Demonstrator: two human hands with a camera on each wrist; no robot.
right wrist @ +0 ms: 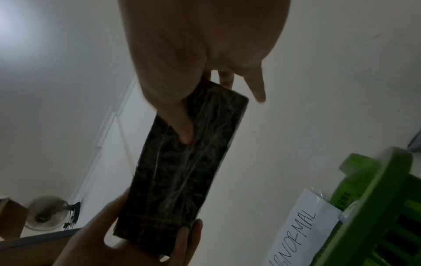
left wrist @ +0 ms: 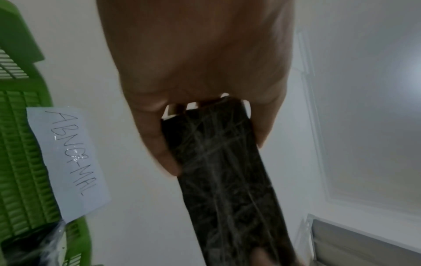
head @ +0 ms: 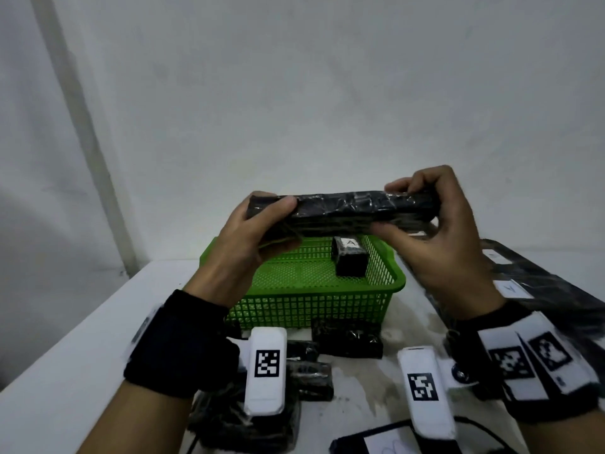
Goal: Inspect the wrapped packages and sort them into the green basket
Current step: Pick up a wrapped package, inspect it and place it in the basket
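Observation:
I hold a long black package wrapped in clear film level above the green basket. My left hand grips its left end, thumb on top. My right hand pinches its right end, fingers over the top and thumb underneath. Both wrist views show the package from below, held at both ends. Inside the basket stands a small black package with a white label marked A. A paper label reading ABNORMAL hangs on the basket's wall.
Several more black wrapped packages lie on the white table in front of the basket. Flat black packages with white labels are stacked at the right. A black item with a white label lies at the near edge.

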